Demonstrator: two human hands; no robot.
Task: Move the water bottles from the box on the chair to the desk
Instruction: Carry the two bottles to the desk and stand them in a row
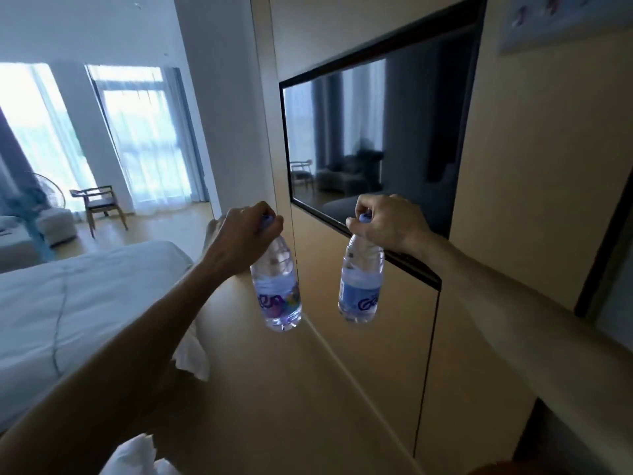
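Observation:
My left hand [241, 234] grips the cap end of a clear water bottle [277, 289] with a blue label, which hangs down in the air. My right hand [388, 224] grips the cap end of a second water bottle [360, 286] the same way. Both bottles hang side by side in front of me, above the wooden floor and close to the beige wall panel. The box, the chair that carries it and the desk are out of view.
A wall-mounted television [376, 138] is straight ahead on the beige panelled wall [513, 200]. A bed with white bedding [75, 303] lies to the left. A wooden chair [99, 205], a fan [44, 197] and bright windows are at the far left.

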